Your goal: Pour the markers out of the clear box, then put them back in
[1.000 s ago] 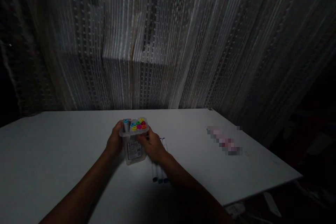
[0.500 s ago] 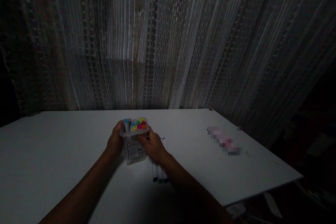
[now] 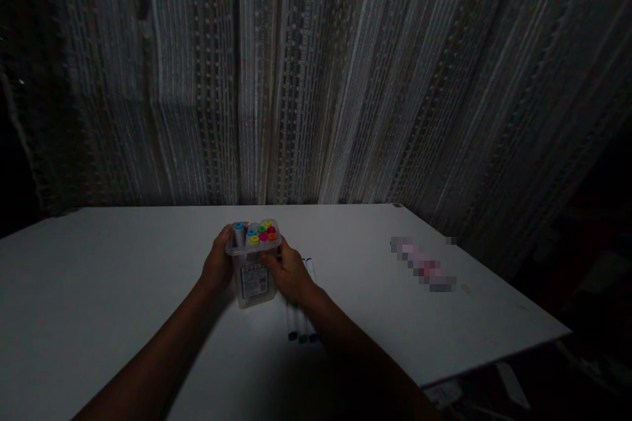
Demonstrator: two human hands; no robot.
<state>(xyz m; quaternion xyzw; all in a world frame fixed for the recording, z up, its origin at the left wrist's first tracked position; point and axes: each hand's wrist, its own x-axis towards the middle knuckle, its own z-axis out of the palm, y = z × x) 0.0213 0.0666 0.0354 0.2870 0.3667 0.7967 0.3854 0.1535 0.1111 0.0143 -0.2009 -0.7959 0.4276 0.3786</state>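
Note:
A clear plastic marker box [image 3: 254, 279] with a printed label on its front is gripped between my two hands. My left hand [image 3: 217, 263] wraps its left side, and my right hand [image 3: 291, 273] holds its right side with the thumb across the front. Several markers with coloured cap ends [image 3: 261, 235] stand packed in the right part of the box. A blue-ended marker [image 3: 239, 235] stands at its left, a little higher. Three loose markers [image 3: 303, 329] with dark ends lie on the table, partly hidden under my right hand and forearm.
The white table [image 3: 123, 276] reaches back to a patterned curtain [image 3: 306, 79]. A pixelated pinkish item [image 3: 422, 264] lies on the right part of the table. Beyond the right edge, dim objects [image 3: 511, 385] show lower down. The light is poor.
Both hands keep their hold on the marker box, which has barely shifted. The curtain's folds hang differently on the left.

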